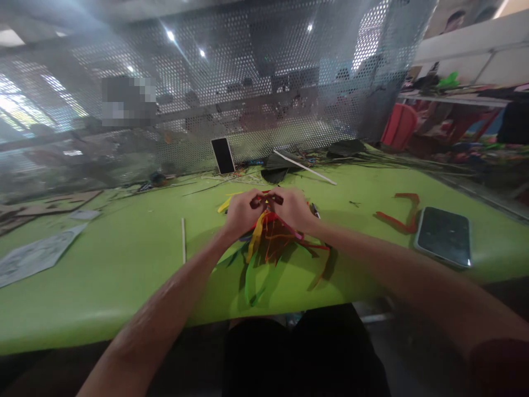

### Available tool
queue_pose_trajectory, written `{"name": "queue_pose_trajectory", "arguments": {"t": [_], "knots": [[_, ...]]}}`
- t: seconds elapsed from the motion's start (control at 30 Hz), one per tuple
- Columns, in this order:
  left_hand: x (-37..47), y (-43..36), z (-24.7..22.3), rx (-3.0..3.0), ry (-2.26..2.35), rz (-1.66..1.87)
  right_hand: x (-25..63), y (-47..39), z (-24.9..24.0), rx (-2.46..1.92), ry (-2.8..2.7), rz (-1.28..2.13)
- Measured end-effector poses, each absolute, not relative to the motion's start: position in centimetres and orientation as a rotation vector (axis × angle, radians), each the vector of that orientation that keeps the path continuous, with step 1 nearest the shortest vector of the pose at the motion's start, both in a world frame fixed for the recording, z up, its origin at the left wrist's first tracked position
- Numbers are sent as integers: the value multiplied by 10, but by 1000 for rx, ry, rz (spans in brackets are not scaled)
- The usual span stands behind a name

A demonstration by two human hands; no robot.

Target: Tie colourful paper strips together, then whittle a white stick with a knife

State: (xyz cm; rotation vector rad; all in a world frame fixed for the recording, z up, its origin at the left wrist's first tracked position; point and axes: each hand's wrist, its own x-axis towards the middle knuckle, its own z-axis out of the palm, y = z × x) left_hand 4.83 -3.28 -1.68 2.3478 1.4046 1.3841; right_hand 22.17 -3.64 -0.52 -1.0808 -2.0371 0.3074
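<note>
My left hand [243, 212] and my right hand [294, 209] meet over the middle of the green table, fingertips close together. Both have their fingers curled in a pinch on a bundle of colourful ribbon-like strips [257, 238]. Yellow, orange, red and green strips hang down from beneath the hands toward the table's near edge. A long green strip [249, 284] curves lowest. Some yellow ends stick out beyond my left hand. The exact spot where the fingers grip is small and partly hidden by them.
A phone [443, 236] lies at the right beside a bent red strip [409, 214]. White sticks [183, 240] and a printed sheet [39, 255] are at the left. A dark-screened panel [223, 156] leans near the perforated metal screen [264, 82], by black scraps [276, 172].
</note>
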Motion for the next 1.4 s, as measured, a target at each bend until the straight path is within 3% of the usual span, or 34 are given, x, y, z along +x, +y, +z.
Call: {"name": "queue_pose_trajectory", "arguments": {"t": [1.4], "knots": [[47, -31, -17, 2260, 1423, 1331, 219, -32, -12, -1097, -2047, 292]]}}
